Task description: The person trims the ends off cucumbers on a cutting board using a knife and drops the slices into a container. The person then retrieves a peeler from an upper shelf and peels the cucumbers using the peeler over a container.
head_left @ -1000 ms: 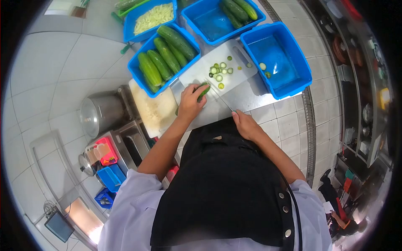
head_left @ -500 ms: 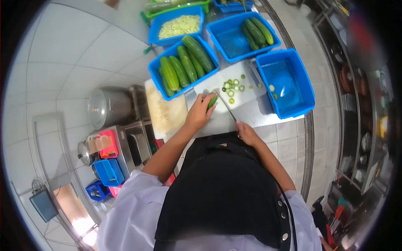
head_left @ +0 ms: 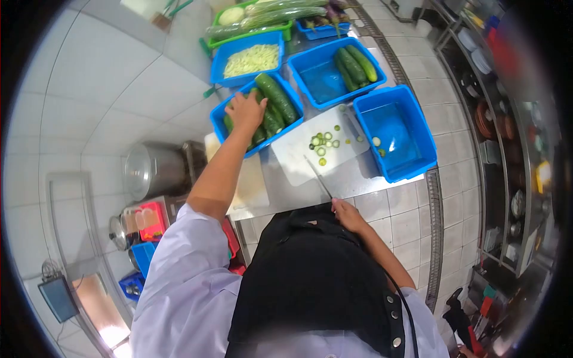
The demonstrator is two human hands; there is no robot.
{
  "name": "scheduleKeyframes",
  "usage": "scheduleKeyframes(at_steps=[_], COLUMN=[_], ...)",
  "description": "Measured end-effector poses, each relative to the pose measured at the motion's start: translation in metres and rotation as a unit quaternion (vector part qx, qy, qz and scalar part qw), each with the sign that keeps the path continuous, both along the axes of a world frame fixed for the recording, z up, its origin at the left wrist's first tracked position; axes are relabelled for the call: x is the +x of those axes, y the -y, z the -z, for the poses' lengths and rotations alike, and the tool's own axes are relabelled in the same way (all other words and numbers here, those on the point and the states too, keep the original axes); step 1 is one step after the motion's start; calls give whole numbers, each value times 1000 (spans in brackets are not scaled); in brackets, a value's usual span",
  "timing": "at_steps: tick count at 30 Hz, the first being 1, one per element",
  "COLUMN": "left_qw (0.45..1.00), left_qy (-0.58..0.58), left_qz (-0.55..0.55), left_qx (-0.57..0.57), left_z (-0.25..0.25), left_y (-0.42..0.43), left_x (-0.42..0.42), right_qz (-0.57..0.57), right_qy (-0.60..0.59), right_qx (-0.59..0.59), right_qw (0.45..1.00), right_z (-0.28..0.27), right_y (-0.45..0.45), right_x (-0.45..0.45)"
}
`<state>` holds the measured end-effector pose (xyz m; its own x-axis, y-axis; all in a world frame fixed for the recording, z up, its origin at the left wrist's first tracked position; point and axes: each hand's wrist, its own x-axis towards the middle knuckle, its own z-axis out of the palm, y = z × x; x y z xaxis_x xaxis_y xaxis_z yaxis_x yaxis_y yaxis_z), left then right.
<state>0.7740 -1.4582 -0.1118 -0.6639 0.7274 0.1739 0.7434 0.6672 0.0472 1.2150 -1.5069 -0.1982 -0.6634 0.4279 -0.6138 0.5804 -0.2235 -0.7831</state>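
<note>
My left hand (head_left: 246, 112) reaches into a blue tub (head_left: 218, 132) of cucumbers (head_left: 276, 98). Its fingers curl over a cucumber, partly hidden beneath the hand. In my right hand (head_left: 347, 215) is the handle of a knife (head_left: 320, 181), at the front edge of the steel table. The blade points away over the white cutting board (head_left: 292, 168), its tip lying near the board's surface. Several small cut cucumber ends (head_left: 321, 143) lie scattered on the board.
Right of the board stands a blue tub (head_left: 431, 140) with a few cut ends inside. Behind are a blue tub (head_left: 316, 83) with several cucumbers and one of chopped pale vegetable (head_left: 253, 59). A second board (head_left: 248, 185) lies at left; a large pot (head_left: 152, 170) stands beyond.
My left hand has moved from the white board up and left into the cucumber tub. The cucumber it held on the board has left the board. My right hand and knife have drawn back slightly.
</note>
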Motion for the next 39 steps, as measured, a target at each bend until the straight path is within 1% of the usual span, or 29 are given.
scheduleKeyframes(at_steps=[1,2,3,5,6,7,9,11,12,13,14,16,17,19,20,21,22,23,25,26,27,29,31,33,34,35,36,37,39], left_qw=[1000,1000,999,984,964,961,926,934,921,894,892,883,880,794,742,739,704,667,665,687,706,778,822,852,853,894,928,926,969], left_qy=[22,-13,-13,-37,4,4,198,272,358,440,442,468,473,587,657,659,696,728,728,713,698,615,557,509,509,432,352,357,205], left_qz=[6,24,33,145,209,220,292,207,147,82,86,3,0,-52,-80,-89,-48,-5,59,77,94,116,98,83,78,92,107,106,131], left_qx=[-7,4,8,102,163,168,136,109,41,-32,-31,-41,-43,148,105,107,133,159,157,114,71,-43,-56,-86,-88,-69,-54,-65,-42], left_z=[-3,-6,-11,-28,-44,-43,-39,-11,-1,8,16,30,37,55,58,38,-10,-48,-80,-102,-116,-117,-73,-34,-8,19,34,34,31], left_y=[-3,-7,-14,-40,-61,-85,-139,-199,-236,-264,-280,-298,-301,-300,-304,-283,-254,-222,-157,-115,-70,7,77,118,126,134,141,143,134], left_x=[0,1,7,18,33,45,70,94,97,100,106,119,121,121,104,101,103,103,91,91,95,107,126,134,130,130,132,136,146], right_qz=[10,13,16,43,62,79,95,106,112,117,120,130,128,142,135,143,148,138,163,180,169,222,205,152,132,131,102,75,27], right_qy=[1,-13,-28,-33,-46,-58,-55,-42,-37,-30,-27,-18,-12,-13,-8,-15,-25,-25,-11,-29,-29,-46,-53,-56,-61,-59,-52,-43,-22], right_qx=[4,-2,-5,-7,-26,-45,-44,-49,-49,-54,-51,-64,-67,-49,-54,-25,4,1,-3,-52,-56,-150,-153,-103,-78,-85,-50,-17,43], right_qw=[1000,1000,999,999,997,994,993,992,992,991,991,989,989,989,989,989,989,990,987,982,984,962,965,981,986,986,992,996,998], right_z=[-4,-8,-14,-21,-22,-23,-19,-23,-28,-31,-33,-38,-40,-47,-46,-41,-40,-45,-57,-56,-57,-58,-54,-53,-44,-40,-36,-33,-56], right_y=[2,3,4,7,10,14,21,28,30,33,36,40,40,41,42,43,42,40,31,27,23,13,6,-3,-5,-7,-9,-9,-16], right_x=[0,0,0,3,7,10,19,25,26,28,29,34,37,41,44,46,46,47,46,48,49,46,43,34,30,26,20,13,-5])
